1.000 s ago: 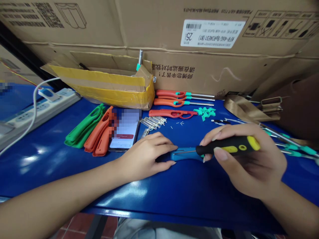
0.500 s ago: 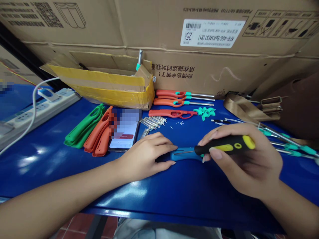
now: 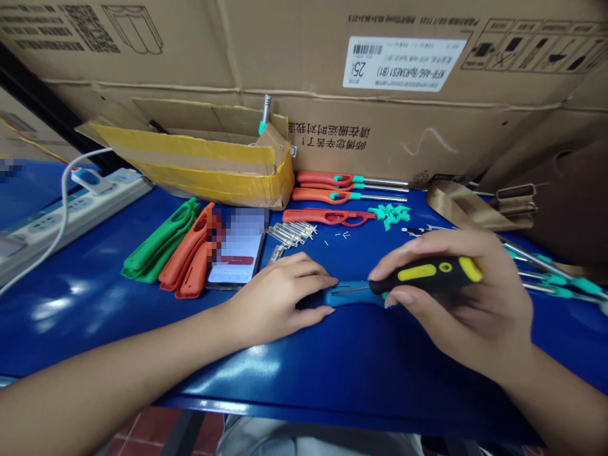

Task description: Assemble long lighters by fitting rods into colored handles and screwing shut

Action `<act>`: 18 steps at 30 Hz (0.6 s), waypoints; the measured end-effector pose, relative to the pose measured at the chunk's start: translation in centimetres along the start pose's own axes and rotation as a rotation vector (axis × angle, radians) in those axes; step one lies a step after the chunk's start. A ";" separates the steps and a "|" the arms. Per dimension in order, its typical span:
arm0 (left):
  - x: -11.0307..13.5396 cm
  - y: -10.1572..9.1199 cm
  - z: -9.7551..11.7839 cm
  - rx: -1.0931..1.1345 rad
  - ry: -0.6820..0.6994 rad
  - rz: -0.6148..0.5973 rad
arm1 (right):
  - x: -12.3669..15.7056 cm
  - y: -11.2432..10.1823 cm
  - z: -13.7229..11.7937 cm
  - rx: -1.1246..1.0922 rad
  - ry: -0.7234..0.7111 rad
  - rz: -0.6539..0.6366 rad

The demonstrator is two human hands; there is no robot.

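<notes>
My right hand point(image 3: 468, 297) is closed round the black and yellow handle of a screwdriver point(image 3: 427, 275). The thin shaft points left, its tip at a blue lighter casing point(image 3: 349, 296) that lies on the table. My left hand point(image 3: 289, 291) grips the casing's left end between thumb and fingers. A bit of teal shows on the casing by my right fingertips; the rest of that end is hidden behind my right hand. Just beyond my left hand lie several small silvery metal parts point(image 3: 289, 234) and a few tiny white pins point(image 3: 342, 235).
Green casings point(image 3: 161, 244), orange casings point(image 3: 190, 253) and a phone point(image 3: 237, 247) lie to the left. Farther back are assembled lighters point(image 3: 327, 195), a red casing point(image 3: 327, 217), teal pieces point(image 3: 392, 215) and a taped cardboard box point(image 3: 199, 168). Metal tubes point(image 3: 546, 275) lie right; a power strip point(image 3: 71, 209) sits far left.
My right hand has shifted slightly left and the screwdriver handle has turned a little about its length. My left hand and the blue casing stay in place.
</notes>
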State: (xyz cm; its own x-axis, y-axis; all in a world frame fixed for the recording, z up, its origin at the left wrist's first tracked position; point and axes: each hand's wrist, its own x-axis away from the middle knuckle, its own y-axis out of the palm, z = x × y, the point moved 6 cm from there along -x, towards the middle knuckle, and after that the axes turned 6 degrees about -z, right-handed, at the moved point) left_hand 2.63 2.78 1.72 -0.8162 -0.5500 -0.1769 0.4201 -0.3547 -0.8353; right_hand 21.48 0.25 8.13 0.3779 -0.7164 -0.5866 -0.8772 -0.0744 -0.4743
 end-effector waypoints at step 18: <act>-0.1 0.1 0.0 -0.003 -0.008 0.003 | 0.6 0.2 -0.9 0.232 -0.123 -0.047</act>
State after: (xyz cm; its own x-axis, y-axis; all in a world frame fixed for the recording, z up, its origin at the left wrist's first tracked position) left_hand 2.74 2.84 1.66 -0.8118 -0.5571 -0.1748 0.4210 -0.3511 -0.8363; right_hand 21.28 -0.85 8.28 0.4626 -0.6249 -0.6289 -0.7716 0.0656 -0.6327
